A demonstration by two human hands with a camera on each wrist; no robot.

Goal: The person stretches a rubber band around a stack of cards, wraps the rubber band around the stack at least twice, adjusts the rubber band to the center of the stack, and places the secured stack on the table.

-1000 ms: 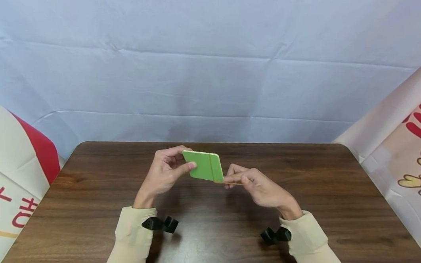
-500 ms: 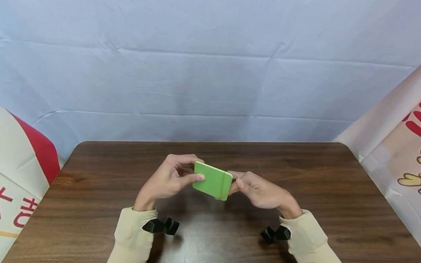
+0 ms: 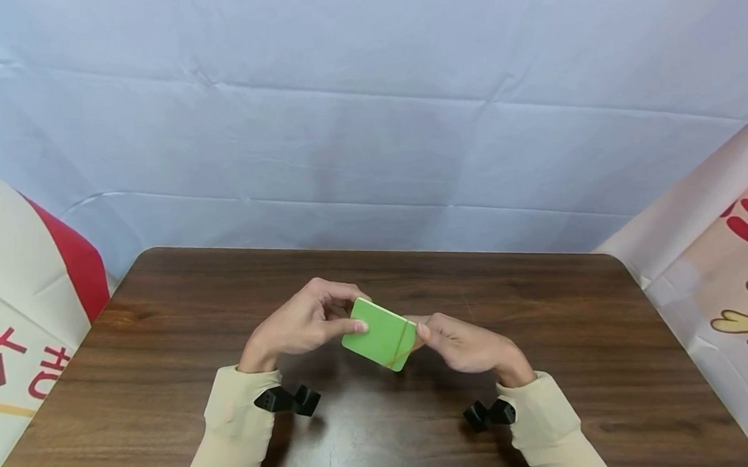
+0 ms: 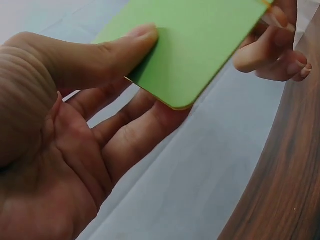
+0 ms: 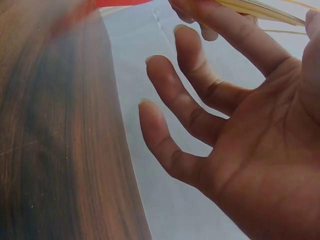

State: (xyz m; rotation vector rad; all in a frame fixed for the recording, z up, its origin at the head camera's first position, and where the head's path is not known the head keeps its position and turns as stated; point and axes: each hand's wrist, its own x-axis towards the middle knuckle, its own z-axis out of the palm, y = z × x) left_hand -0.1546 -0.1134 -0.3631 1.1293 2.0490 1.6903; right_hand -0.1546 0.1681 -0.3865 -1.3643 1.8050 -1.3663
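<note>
A thin green card stack (image 3: 376, 336) with rounded corners is held up over the table, its right end tilted down. My left hand (image 3: 302, 322) grips its left end, thumb flat on the green face and fingers behind, as the left wrist view shows on the stack (image 4: 200, 50). A thin tan rubber band (image 3: 400, 339) crosses the right end, one strand slanting to my right hand (image 3: 465, 341). Thumb and index finger of that hand pinch the band at the stack's right edge. In the right wrist view its other fingers (image 5: 190, 115) are spread loosely; layered edges (image 5: 270, 11) show above.
The brown wooden table (image 3: 193, 299) lies beneath both hands. A pale blue cloth (image 3: 368, 121) hangs behind it. Printed banners stand at the left (image 3: 22, 308) and right (image 3: 719, 279). Each wrist carries a small black camera.
The green card stack has moved right and down and tilted, its right end lower. The rubber band, earlier pulled out to the right, now slants across the stack's face.
</note>
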